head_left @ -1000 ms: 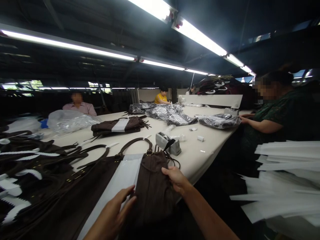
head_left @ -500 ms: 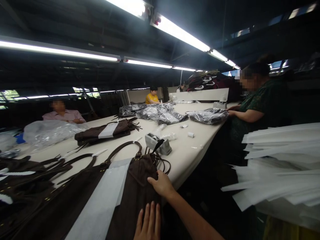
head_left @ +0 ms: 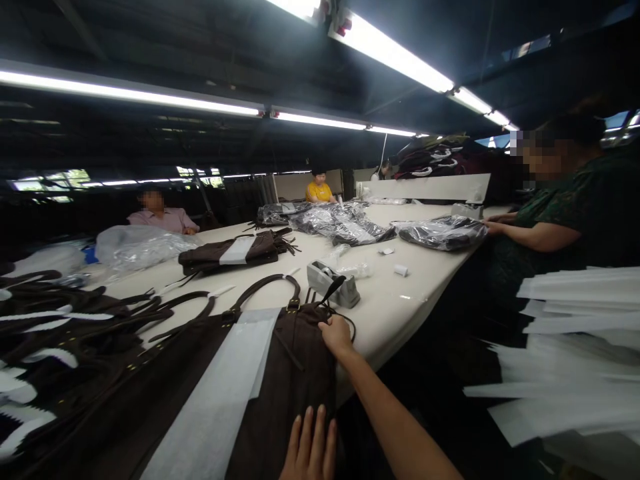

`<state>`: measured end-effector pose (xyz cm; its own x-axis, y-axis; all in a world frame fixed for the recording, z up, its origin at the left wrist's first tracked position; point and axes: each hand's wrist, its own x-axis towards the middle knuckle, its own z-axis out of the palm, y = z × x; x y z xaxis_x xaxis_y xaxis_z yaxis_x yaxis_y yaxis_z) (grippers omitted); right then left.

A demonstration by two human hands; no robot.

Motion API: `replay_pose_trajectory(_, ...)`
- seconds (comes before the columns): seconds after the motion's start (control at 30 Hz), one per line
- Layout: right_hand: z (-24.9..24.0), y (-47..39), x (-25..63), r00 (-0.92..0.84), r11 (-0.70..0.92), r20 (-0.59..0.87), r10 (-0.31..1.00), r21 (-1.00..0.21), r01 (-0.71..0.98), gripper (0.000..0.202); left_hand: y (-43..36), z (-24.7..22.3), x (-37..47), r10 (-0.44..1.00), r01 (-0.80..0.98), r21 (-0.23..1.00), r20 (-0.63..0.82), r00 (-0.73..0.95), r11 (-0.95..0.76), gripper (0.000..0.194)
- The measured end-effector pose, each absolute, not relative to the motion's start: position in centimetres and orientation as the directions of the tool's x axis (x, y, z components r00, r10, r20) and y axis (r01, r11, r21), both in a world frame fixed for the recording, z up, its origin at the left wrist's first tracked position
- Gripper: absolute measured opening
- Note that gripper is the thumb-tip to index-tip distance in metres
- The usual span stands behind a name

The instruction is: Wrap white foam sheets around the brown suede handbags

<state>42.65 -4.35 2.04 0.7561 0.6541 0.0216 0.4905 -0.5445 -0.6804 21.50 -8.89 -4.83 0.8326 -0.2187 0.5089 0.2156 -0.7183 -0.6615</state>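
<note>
A dark brown bag (head_left: 310, 360) lies on the table in front of me, with a strip of white paper (head_left: 210, 393) laid across it and its handles pointing away. Flat on the bag's near right part rests my left hand (head_left: 311, 443), its fingers stretched out. My right hand (head_left: 337, 337) is closed on the bag's upper right edge, near thin dark cords. Just beyond it stands a grey tape dispenser (head_left: 334, 285). Another brown bag (head_left: 260, 252) wrapped with a white band lies farther back.
More brown bags (head_left: 65, 360) with white-wrapped handles are piled at left. Plastic-wrapped bags (head_left: 345, 225) lie on the far table (head_left: 380, 320). A stack of white sheets (head_left: 580, 347) is at right. A person in dark green (head_left: 555, 213) handles a wrapped bag (head_left: 440, 233); others sit beyond.
The view has turned a little left, so things appear farther right. My right hand has moved up along the bag's edge and closed on it. My left hand still lies on the bag.
</note>
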Motion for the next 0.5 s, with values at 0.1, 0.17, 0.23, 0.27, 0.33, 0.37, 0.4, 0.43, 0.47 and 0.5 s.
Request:
replay_pose_trajectory(0.1,1.5,-5.0,41.8,0.710,-0.488,0.226,0.667,-0.588,0.645,0.046,-9.4,-4.7,21.4,-0.186,0.222,-0.592,0.549,0.815,-0.775,0.038)
replay_pose_trajectory(0.17,1.2,-5.2,42.1,0.531,-0.354,0.384,0.756,-0.443,0.824,0.051,-9.9,-5.4,21.9,-0.147,0.251,-0.527,0.601,0.785,-0.812,0.037)
replay_pose_trajectory(0.23,0.9,-5.2,43.0,0.315,-0.188,0.387,0.867,-0.331,0.925,0.051,-10.5,-6.7,22.6,-0.088,0.336,-0.414,0.730,0.677,-0.846,0.036)
replay_pose_trajectory(0.27,0.7,-5.3,43.5,0.243,-0.133,0.344,0.907,-0.315,0.940,0.051,-10.8,-7.5,23.0,-0.050,0.382,-0.342,0.798,0.601,-0.859,0.036)
replay_pose_trajectory(0.33,0.5,-5.4,44.5,0.180,-0.095,0.244,0.953,-0.322,0.942,0.050,-11.2,-8.6,23.6,0.017,0.434,-0.222,0.876,0.481,-0.873,0.037)
replay_pose_trajectory(0.37,0.5,-5.6,44.7,0.179,-0.105,0.207,0.962,-0.328,0.939,0.050,-11.4,-9.0,23.7,0.026,0.433,-0.209,0.879,0.476,-0.877,0.038)
replay_pose_trajectory(0.4,0.4,-5.8,44.7,0.186,-0.120,0.177,0.966,-0.329,0.937,0.052,-11.4,-9.2,23.8,0.022,0.423,-0.220,0.867,0.497,-0.879,0.039)
replay_pose_trajectory(0.43,0.4,-6.1,44.6,0.195,-0.138,0.149,0.969,-0.326,0.935,0.054,-11.5,-9.3,23.9,0.012,0.415,-0.232,0.862,0.507,-0.880,0.039)
replay_pose_trajectory(0.47,0.3,-6.5,44.2,0.208,-0.160,0.122,0.971,-0.321,0.934,0.057,-11.4,-9.4,23.9,0.006,0.417,-0.234,0.867,0.498,-0.879,0.040)
replay_pose_trajectory(0.5,0.1,-6.9,43.8,0.226,-0.186,0.096,0.969,-0.311,0.932,0.061,-11.3,-9.5,24.0,-0.004,0.428,-0.226,0.887,0.461,-0.875,0.041)
